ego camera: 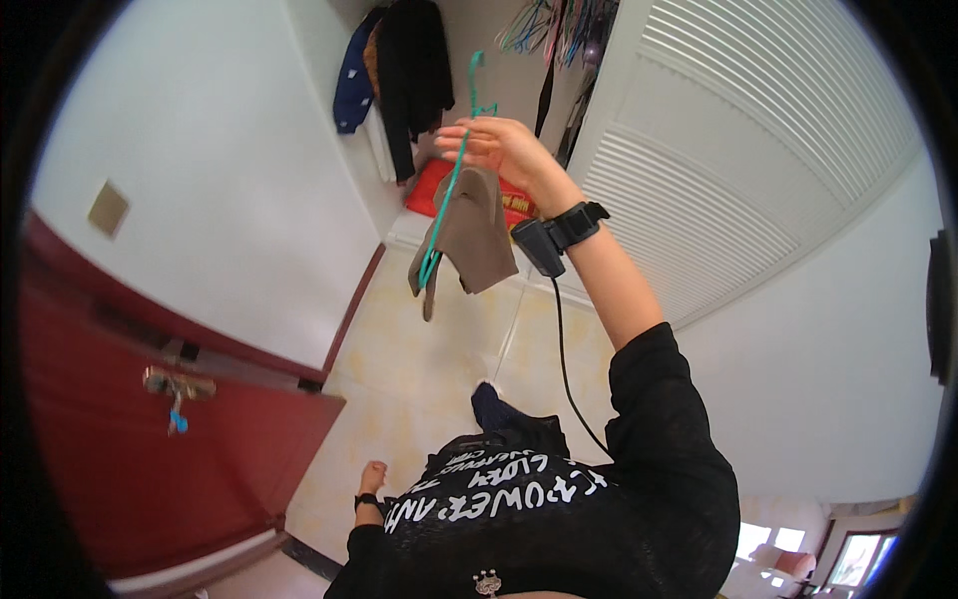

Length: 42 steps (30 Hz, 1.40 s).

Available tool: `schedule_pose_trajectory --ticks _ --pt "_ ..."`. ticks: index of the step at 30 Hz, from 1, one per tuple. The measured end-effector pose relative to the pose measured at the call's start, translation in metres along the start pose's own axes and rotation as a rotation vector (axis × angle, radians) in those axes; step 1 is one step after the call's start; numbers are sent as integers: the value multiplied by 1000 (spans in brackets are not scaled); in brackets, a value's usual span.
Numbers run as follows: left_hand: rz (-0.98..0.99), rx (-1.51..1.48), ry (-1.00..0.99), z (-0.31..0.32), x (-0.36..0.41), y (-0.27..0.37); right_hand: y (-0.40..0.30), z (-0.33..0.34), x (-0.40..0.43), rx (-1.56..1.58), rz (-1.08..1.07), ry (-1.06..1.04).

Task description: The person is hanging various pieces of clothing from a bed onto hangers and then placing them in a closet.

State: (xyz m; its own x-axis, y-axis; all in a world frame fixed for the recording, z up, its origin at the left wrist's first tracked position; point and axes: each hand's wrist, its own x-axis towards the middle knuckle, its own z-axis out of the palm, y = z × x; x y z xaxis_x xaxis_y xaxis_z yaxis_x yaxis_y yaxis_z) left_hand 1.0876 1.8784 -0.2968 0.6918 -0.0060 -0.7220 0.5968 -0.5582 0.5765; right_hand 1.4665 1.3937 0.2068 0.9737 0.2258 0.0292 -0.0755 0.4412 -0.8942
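Observation:
My right hand (498, 146), raised in front of a wardrobe opening, holds a green clothes hanger (449, 196) near its neck. The hanger's hook points up, away from me. A brown cloth garment (479, 236) hangs from it over the floor, partly folded; its exact kind is unclear. Around my right wrist is a black strap with a dark device (540, 245), from which a cable runs down to my body. Low at my left side is my left hand (373, 477), fingers curled, with nothing visible in it. It wears a black wristband (366, 499).
Dark clothes (412, 75) hang in the wardrobe above a red package (428, 187). Several coloured hangers (550, 34) hang at upper right, beside a white louvred door (696, 172). A red door (172, 464) with keys in its lock (178, 385) stands at left.

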Motion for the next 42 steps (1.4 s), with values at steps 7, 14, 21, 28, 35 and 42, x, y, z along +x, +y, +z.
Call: schedule_pose_trajectory --ticks 7,14,21,28,35,42 --pt "-257 124 -236 -7 -57 106 -4 -52 -18 -196 -94 248" --pt "-243 -198 -208 53 31 -4 -15 -84 5 -282 -134 374" --pt "-226 -244 -132 8 22 57 -6 -125 32 -238 -154 480" --pt "-167 -394 35 18 3 78 -25 -175 78 -393 -259 554" --pt "-577 -388 -197 67 -45 -28 -3 -157 83 -270 -195 634" --pt "-420 -332 -186 74 -33 -7 -21 -162 13 -769 -279 861"
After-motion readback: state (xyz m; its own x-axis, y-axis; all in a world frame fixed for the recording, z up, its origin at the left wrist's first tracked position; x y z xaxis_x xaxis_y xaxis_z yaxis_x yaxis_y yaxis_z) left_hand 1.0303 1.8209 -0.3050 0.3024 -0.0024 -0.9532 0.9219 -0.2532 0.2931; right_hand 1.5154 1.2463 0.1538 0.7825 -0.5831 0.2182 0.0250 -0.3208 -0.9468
